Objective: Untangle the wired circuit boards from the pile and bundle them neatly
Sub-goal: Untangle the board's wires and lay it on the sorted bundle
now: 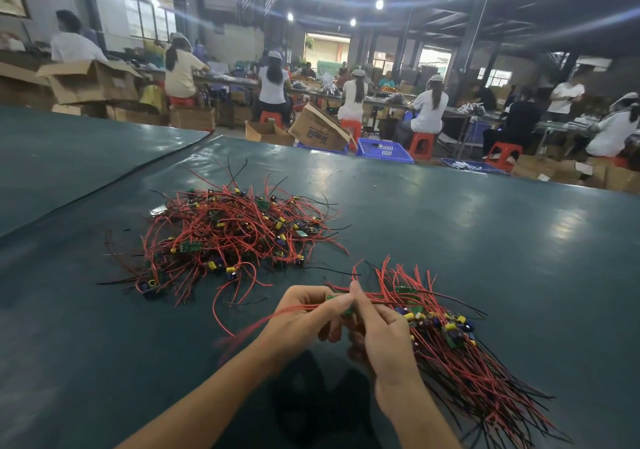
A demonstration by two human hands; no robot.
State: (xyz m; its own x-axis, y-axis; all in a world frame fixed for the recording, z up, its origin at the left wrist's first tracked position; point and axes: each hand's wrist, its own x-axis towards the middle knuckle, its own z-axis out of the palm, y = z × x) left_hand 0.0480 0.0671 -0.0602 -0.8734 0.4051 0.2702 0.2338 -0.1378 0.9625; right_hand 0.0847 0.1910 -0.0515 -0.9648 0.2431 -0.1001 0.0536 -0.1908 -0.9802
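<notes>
Table: dark green mat, carrying everything.
Pile: tangled red and black wires with small boards.
Bundle: right of the pile and nearer you; its wires run lower right.
Left hand: below the pile, fingers curled, pinching red wires.
Right hand: lower right of the pile, fingertips pinching the same piece.
Board: green, between your hands; its wires trail left, away from the bundle, so your right hand is nearer.
Hidden: your fingers cover most of it; possibly two boards.

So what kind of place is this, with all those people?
Most likely an electronics assembly factory: many workers sit on red stools, cardboard boxes stand around, and a pile of wired circuit boards lies on the green table.
</notes>
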